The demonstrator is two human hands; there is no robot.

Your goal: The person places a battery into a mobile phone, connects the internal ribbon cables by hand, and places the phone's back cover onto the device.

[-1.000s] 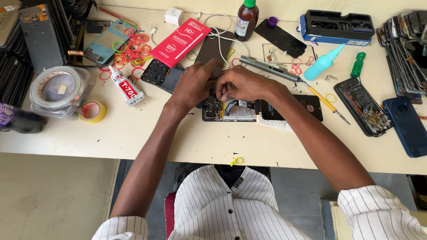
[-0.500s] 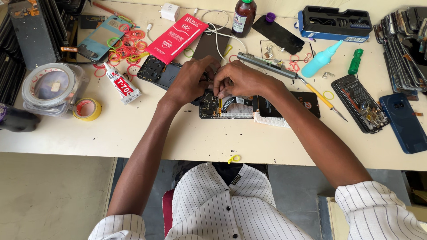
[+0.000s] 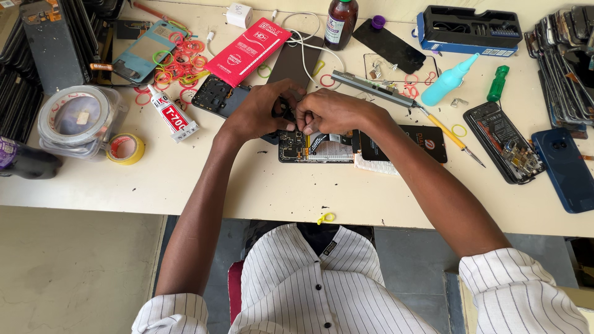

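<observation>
Hands meet over an opened black smartphone with bare circuit board (image 3: 318, 147), lying flat mid-worktop (image 3: 247, 185), well back from the near edge. Left hand (image 3: 260, 111) and right hand (image 3: 331, 111) touch; fingers (image 3: 296, 120) pinch together at the phone's upper end, on what I cannot tell. Bare pale laminate lies nearer the edge; a glossy red packet (image 3: 247, 49) and loose rubber bands (image 3: 182, 59) crowd behind.

You sat at a phone repair bench. The pale worktable (image 3: 247, 185) was crowded with opened phones (image 3: 504, 141), a tube of glue (image 3: 172, 114), rolls of tape (image 3: 125, 148), loose rubber bands (image 3: 182, 59), a blue screwdriver kit case (image 3: 467, 28) and stacks of spare screens (image 3: 560, 55) along both edges.
</observation>
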